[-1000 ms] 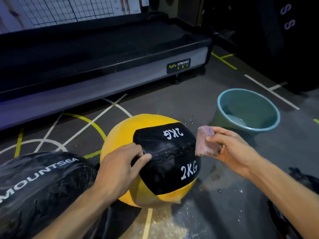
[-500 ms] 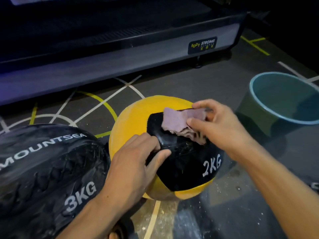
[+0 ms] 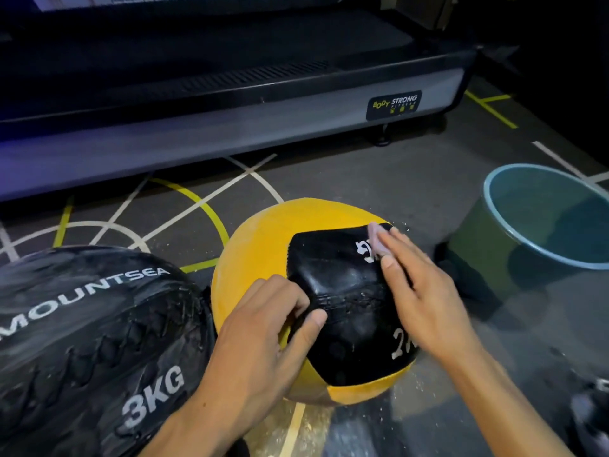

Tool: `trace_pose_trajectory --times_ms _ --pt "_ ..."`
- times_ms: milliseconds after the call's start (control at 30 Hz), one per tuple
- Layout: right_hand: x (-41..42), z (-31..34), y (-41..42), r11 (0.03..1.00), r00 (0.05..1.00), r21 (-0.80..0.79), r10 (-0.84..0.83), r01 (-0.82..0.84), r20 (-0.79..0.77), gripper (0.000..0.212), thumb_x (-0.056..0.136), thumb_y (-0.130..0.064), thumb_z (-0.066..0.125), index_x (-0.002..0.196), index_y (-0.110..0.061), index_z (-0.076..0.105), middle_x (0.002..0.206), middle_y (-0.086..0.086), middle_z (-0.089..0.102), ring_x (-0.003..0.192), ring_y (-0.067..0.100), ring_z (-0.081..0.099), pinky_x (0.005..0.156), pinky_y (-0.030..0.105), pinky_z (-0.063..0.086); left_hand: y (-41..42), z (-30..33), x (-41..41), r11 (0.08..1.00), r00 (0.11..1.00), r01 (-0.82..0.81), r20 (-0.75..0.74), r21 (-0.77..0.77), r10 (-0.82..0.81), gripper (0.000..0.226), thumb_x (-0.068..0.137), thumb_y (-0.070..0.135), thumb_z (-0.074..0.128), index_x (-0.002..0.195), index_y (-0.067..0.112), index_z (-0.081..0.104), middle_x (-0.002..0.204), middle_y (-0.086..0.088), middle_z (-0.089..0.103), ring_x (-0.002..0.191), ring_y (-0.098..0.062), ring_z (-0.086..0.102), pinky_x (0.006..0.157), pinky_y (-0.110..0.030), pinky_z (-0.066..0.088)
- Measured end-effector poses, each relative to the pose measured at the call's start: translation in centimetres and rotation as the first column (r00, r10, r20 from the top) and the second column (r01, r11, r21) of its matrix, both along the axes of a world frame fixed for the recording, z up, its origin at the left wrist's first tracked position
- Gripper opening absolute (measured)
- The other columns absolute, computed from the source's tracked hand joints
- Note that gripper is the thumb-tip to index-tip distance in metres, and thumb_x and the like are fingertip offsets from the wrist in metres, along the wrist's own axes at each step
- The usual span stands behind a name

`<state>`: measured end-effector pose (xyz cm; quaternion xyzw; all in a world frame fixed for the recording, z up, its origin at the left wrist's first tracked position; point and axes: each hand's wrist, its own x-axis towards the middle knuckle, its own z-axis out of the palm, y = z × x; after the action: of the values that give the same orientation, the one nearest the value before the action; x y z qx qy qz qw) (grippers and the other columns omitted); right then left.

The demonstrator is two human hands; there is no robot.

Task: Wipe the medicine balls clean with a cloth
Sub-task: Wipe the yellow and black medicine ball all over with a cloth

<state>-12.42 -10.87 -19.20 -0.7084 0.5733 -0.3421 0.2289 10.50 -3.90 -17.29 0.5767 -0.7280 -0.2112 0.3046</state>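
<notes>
A yellow and black ball (image 3: 263, 245) sits on the dark floor (image 3: 379, 179), which is crossed by white and yellow painted lines. Its black panel faces up and toward the camera, with a white weight mark partly hidden by the right hand.

The right hand (image 3: 425, 291) lies flat over the upper right of the black panel, fingers straight and close together, pressing a small pinkish cloth (image 3: 375, 239) against the ball. Only the far end of the cloth shows, sticking out beyond the fingertips near the top edge of the black panel; the rest is under the fingers and palm. The hand is somewhat blurred.

The left hand (image 3: 263, 331) rests on the left side of the same ball, where yellow meets black. Its fingers are bent over the curve of the surface and the thumb lies along the black panel, steadying the ball rather than closing around anything.

To the left, touching or just beside the yellow ball, lies a larger black ball (image 3: 82, 341) with a tyre-like tread, white lettering reading MOUNTSEA and 3KG.

To the right stands a green bucket (image 3: 494, 239) with a light blue rim, near the ball but apart from it. Beyond both runs the low grey and black base of a treadmill (image 3: 230, 127) with a BODY STRONG label.
</notes>
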Motion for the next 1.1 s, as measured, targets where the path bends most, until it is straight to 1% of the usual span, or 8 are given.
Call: trace_pose_trajectory --times_ms 100,267,400,467,567,633,933,1100 --pt "1.5 1.0 -0.3 0.997 0.998 -0.073 0.019 -0.023 -0.059 0.038 0.109 -0.024 0.047 0.145 -0.030 0.057 0.150 -0.021 0.051 0.141 -0.005 0.040 0.116 0.034 0.038 0.1 0.0 0.1 1.000 1.000 -0.016 -0.015 0.012 0.016 0.029 0.106 0.055 0.042 0.094 0.030 0.048 0.096 0.012 0.047 0.092 -0.016 0.045 0.078 -0.024 0.028" --pt "4.2 1.3 2.3 0.848 0.853 -0.201 0.422 -0.491 -0.307 0.048 0.096 -0.009 0.044 0.140 -0.018 0.061 0.148 -0.005 0.056 0.140 0.009 0.048 0.115 0.035 0.042 0.3 -0.2 1.1 0.999 0.999 -0.034 -0.037 -0.004 0.034 0.016 0.105 0.047 0.047 0.092 0.038 0.045 0.093 0.017 0.047 0.092 -0.009 0.048 0.074 -0.021 0.034" --pt "0.8 1.6 0.0 0.954 0.966 -0.158 0.241 -0.254 -0.094 0.039 0.104 -0.009 0.055 0.137 -0.028 0.064 0.132 -0.020 0.064 0.116 -0.005 0.063 0.097 0.011 0.045 1.1 -0.4 1.1 0.999 0.998 -0.043 -0.046 0.029 0.044 0.021 0.106 0.053 0.041 0.095 0.036 0.046 0.100 0.015 0.050 0.096 -0.014 0.049 0.080 -0.020 0.029" --pt "0.6 2.0 0.1 0.965 0.976 -0.156 0.198 -0.210 -0.091 0.035 0.100 -0.017 0.063 0.133 -0.026 0.066 0.125 -0.026 0.063 0.109 -0.019 0.057 0.092 0.003 0.041 1.1 -0.4 0.9 0.998 0.997 -0.048 -0.052 0.033 0.050 0.019 0.105 0.054 0.041 0.095 0.038 0.045 0.100 0.016 0.049 0.096 -0.013 0.048 0.081 -0.019 0.027" --pt "0.7 1.4 1.0 0.961 0.968 -0.151 0.216 -0.233 -0.125 0.042 0.095 -0.022 0.070 0.136 -0.021 0.063 0.147 -0.015 0.054 0.139 -0.004 0.044 0.115 0.018 0.035 0.9 -0.3 0.6 0.998 0.997 -0.056 -0.058 0.023 0.057 0.017 0.105 0.054 0.041 0.096 0.040 0.044 0.101 0.017 0.049 0.095 -0.012 0.047 0.082 -0.019 0.027" --pt "-0.1 1.0 1.1 0.975 0.984 -0.160 0.137 -0.153 -0.110 0.045 0.091 -0.023 0.074 0.134 -0.020 0.063 0.148 -0.009 0.054 0.141 0.008 0.045 0.117 0.026 0.035 0.8 -0.4 0.5 0.998 0.997 -0.060 -0.054 0.021 0.061 0.020 0.105 0.054 0.041 0.095 0.037 0.045 0.099 0.016 0.050 0.094 -0.014 0.047 0.081 -0.020 0.027" --pt "-0.5 1.6 0.5 0.974 0.993 -0.204 0.081 -0.097 -0.088 0.012 0.095 -0.033 0.070 0.100 -0.024 0.075 0.107 -0.013 0.064 0.103 0.015 0.059 0.091 0.036 0.048 0.7 -0.2 0.2 0.998 0.997 -0.059 -0.046 0.017 0.060 0.025 0.104 0.054 0.042 0.091 0.033 0.048 0.096 0.013 0.050 0.092 -0.014 0.048 0.078 -0.021 0.029" --pt "-0.1 3.4 1.2 0.991 0.989 -0.049 0.129 -0.125 0.069 0.005 0.093 -0.023 0.074 0.088 -0.025 0.073 0.090 -0.011 0.067 0.089 0.014 0.066 0.076 0.036 0.051 0.7 -0.2 0.2 0.998 0.997 -0.062 -0.051 0.027 0.063 0.024 0.104 0.055 0.041 0.092 0.035 0.047 0.097 0.015 0.050 0.093 -0.015 0.048 0.080 -0.024 0.029"
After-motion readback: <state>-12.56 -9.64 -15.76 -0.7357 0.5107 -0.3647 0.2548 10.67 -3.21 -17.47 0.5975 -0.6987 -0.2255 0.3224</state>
